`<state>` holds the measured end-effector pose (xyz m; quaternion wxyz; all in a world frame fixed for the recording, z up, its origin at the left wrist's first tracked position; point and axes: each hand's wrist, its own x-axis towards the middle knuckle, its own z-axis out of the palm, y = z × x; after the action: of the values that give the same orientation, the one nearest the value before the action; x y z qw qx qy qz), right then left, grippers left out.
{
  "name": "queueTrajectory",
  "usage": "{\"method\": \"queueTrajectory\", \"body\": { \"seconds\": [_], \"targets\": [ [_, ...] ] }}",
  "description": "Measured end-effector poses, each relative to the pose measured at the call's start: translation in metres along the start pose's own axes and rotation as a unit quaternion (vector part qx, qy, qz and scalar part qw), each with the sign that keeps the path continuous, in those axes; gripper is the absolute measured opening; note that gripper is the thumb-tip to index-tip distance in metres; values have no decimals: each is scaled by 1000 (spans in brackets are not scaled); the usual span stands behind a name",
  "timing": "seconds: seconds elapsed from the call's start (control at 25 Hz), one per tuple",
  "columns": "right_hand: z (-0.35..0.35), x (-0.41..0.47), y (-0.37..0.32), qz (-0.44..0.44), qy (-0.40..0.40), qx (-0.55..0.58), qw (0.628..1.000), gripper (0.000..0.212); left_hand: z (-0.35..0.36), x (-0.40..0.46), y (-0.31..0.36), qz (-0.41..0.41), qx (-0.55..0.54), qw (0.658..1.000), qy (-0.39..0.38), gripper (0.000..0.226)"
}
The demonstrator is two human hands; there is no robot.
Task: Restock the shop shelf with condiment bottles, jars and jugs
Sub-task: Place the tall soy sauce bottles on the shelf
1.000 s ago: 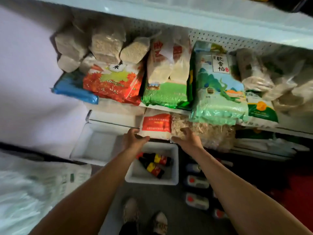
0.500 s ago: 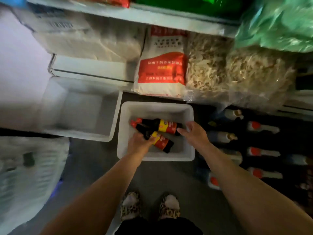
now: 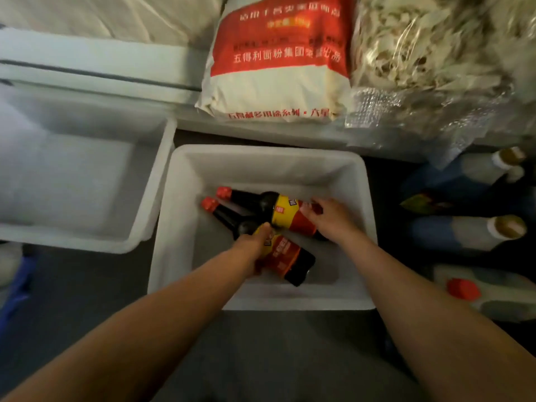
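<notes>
- Far left: an empty white tub sits on the dark floor, its right wall just beside the next tub; a blurred blue and pale shape shows at the frame's left edge, too soft to name.
- Behind it, a white shelf edge runs across, with a pale sack lying above.
- Centre: a second white tub holds two dark bottles lying on their sides, red caps pointing up-left, yellow-and-red labels facing up.
- The near bottle lies across the tub floor; the left hand is closed over its shoulder, thumb up over the label's top edge — whether it has left the tub floor I cannot tell.
- The far bottle rests partly over the near one's neck; the right hand lies on its label, fingers curled over the body in a grasp.
- Above the tub, a flour bag with a red panel and Chinese print stands on the low shelf; just right of it, a clear bag of pale dried strips.
- Right: jugs lie in the dark under the shelf, caps toward the camera — two gold-capped, and lower down one with a red cap; details there are dim.
</notes>
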<state>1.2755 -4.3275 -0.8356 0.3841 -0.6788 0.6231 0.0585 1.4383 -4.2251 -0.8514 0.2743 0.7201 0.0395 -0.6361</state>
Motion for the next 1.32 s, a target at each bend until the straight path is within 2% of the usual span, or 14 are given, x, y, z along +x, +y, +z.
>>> {"method": "queueTrajectory", "body": {
  "seconds": [0.12, 0.24, 0.36, 0.52, 0.64, 0.72, 0.8, 0.88, 1.04, 1.2, 1.32],
  "targets": [
    [18, -12, 7, 26, -72, 37, 996, 64, -14, -2, -3, 27, -76, 996, 37, 66],
    [33, -15, 6, 56, -127, 94, 986, 84, -49, 4, 3, 71, -55, 993, 75, 79],
    [40, -16, 6, 90, -156, 187, 966, 68, -66, 3, 9, 66, -16, 997, 34, 91],
    [40, -19, 6, 135, -184, 271, 935, 63, -67, -11, 3, 44, 7, 999, 1, 75],
    [40, -16, 5, 157, -227, 321, 906, 71, -66, -8, -2, 48, -43, 998, -22, 55],
    [38, -15, 3, 161, -255, 325, 896, 71, -64, -4, -1, 45, -54, 997, -24, 65],
    [36, -17, -3, 155, -256, 307, 903, 61, -60, -5, -1, 54, -50, 997, -6, 80],
    [35, -20, -6, 150, -246, 309, 906, 55, -56, -4, -4, 61, -59, 996, 11, 83],
    [37, -20, 0, 142, -238, 338, 899, 48, -57, 5, -9, 64, -71, 995, 28, 76],
    [38, -18, -1, 118, -227, 303, 918, 53, -54, 3, -7, 38, -47, 998, 24, 56],
    [34, -19, -7, 130, -244, 321, 906, 50, -57, -6, -1, 2, -71, 997, 16, 50]
  ]
}}
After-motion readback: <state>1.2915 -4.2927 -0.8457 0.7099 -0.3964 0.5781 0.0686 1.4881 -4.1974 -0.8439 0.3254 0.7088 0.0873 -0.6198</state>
